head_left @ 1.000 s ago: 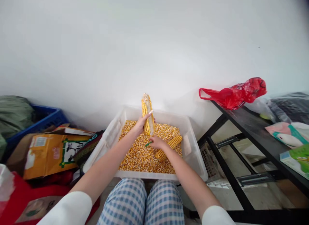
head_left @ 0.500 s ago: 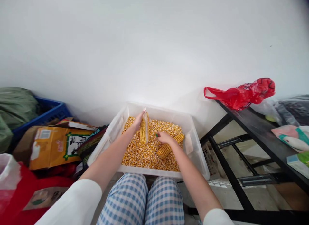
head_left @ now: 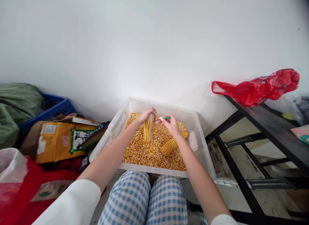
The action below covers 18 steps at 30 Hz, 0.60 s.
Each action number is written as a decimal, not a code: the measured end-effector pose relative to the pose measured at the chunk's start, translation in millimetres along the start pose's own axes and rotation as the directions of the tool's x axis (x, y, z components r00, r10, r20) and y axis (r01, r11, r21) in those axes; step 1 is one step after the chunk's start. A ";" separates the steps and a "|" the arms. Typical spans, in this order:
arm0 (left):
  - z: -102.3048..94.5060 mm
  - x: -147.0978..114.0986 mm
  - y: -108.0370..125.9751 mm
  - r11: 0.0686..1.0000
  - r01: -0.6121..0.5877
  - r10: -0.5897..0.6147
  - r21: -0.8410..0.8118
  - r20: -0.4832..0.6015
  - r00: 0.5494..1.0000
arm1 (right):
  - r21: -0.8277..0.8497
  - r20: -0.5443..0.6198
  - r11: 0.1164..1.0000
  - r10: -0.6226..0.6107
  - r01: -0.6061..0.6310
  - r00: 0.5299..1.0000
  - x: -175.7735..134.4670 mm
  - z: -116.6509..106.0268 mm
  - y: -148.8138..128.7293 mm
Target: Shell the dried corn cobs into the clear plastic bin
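My left hand is closed around the top of a corn cob, which stands tilted over loose kernels. A pale strip without kernels runs down the cob's right side. In my right hand is a screwdriver with a green handle and a thin shaft. Its shaft points left and its tip is at the bare strip near my left fingers; whether it touches is too small to tell. Another corn cob, still full of kernels, lies beneath my right forearm. All this is inside a translucent plastic bin.
A black metal frame stands close on the right, with a red plastic bag on its top. At left are an orange carton, a blue crate and a red bag. A white wall rises behind the bin.
My right hand has moved up from the kernels to beside the held cob, bringing the screwdriver's tip to it. My left fingers have bent over the cob's top. The view has shifted slightly.
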<state>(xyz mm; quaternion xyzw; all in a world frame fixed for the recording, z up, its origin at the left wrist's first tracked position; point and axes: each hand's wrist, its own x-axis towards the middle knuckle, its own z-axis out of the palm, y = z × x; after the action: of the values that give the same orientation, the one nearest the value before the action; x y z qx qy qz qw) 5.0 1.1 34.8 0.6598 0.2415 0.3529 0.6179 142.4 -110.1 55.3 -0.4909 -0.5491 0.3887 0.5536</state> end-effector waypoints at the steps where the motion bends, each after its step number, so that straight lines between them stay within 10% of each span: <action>1: 2.2 0.3 0.2 1.000 -0.012 0.012 0.010 0.008 1.000 | -0.021 0.014 1.000 0.000 0.000 1.000 -1.5 0.7 -0.2; 7: 11.8 -3.2 8.2 0.979 -0.044 0.053 0.198 -0.040 0.998 | -0.307 0.124 0.952 0.041 -0.001 0.991 -4.0 -10.1 2.0; 18: 14.6 -4.8 16.1 0.946 -0.028 0.026 0.322 0.009 1.000 | -0.782 0.272 0.599 0.077 0.173 0.959 -11.1 -7.2 -10.0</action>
<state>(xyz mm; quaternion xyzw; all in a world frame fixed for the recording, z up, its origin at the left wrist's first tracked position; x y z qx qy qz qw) 11.3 -13.8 50.2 0.7557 0.2854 0.3158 0.4977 147.3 -123.8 63.1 -0.6115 -0.7496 0.1515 0.2031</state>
